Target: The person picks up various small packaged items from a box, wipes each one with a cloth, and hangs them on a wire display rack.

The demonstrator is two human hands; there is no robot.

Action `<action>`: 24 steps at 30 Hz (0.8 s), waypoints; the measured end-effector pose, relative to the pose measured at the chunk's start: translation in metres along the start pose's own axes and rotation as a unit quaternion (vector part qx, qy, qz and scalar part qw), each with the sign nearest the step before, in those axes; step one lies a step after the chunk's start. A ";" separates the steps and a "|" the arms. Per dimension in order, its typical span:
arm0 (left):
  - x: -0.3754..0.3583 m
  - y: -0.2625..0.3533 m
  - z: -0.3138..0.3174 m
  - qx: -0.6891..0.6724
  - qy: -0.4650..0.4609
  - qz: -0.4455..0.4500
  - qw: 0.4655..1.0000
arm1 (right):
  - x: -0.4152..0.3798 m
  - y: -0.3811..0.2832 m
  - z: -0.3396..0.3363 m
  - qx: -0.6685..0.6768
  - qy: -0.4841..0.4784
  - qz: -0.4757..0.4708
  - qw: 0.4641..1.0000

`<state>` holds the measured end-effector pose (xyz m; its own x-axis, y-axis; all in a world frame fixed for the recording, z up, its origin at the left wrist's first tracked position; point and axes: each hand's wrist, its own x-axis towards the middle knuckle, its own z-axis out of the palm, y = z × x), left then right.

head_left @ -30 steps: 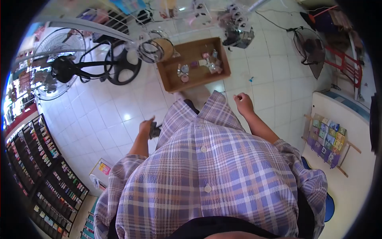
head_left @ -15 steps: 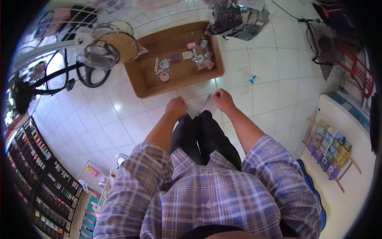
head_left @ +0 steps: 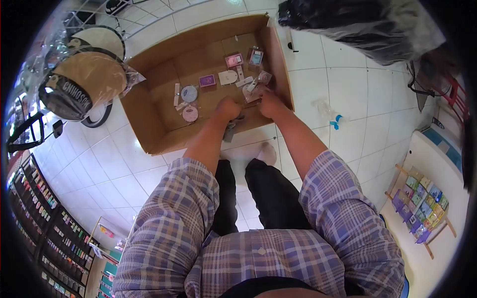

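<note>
An open cardboard box (head_left: 164, 141) sits on the floor, and both my hands reach over its near side. My left hand (head_left: 228, 108) is closed, with a crumpled grey cloth (head_left: 231, 130) hanging below it over the near wall. My right hand (head_left: 271, 103) is closed at the edge of a small clear plastic packet (head_left: 252, 93) in the right part of the box; its fingertips are partly hidden. Close by lie a cream card (head_left: 228, 77), a pink packet (head_left: 233, 60) and a blue-grey packet (head_left: 256, 57). Farther left are a purple box (head_left: 206, 80), a pale blue round case (head_left: 189, 93) and a pink round case (head_left: 190, 113).
Caps in plastic (head_left: 92, 74) hang at the left, by the box's corner. A black plastic-wrapped bundle (head_left: 357, 25) hangs at upper right. A clear bag with blue bits (head_left: 335, 121) lies on the tiles. A small display rack (head_left: 420, 203) stands at right.
Both hands have moved forward from in front of my legs to inside the box's near side. The view has come closer to the box, and the grey cloth now shows below my left hand.
</note>
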<state>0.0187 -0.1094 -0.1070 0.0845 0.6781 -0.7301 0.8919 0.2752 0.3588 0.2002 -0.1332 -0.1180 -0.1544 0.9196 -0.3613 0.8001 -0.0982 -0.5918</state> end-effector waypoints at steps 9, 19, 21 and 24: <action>-0.015 0.010 0.014 -0.216 -0.003 0.036 0.976 | 0.040 0.025 0.022 -0.057 -0.068 0.168 0.982; -0.007 -0.012 0.024 -0.262 0.020 0.020 0.965 | 0.045 0.007 0.017 -0.055 -0.034 0.222 0.973; -0.007 -0.012 0.027 -0.277 0.016 0.029 0.960 | 0.035 -0.001 0.006 -0.110 -0.001 0.110 0.988; -0.032 0.008 -0.003 -0.300 0.024 0.015 0.954 | 0.021 -0.029 -0.036 0.035 -0.099 0.021 0.994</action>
<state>0.0222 -0.1271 -0.0792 0.0737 0.7180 -0.6921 0.4736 0.5856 0.6579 0.1950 -0.0975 -0.0826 -0.2394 0.8216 -0.5174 0.7665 -0.1672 -0.6201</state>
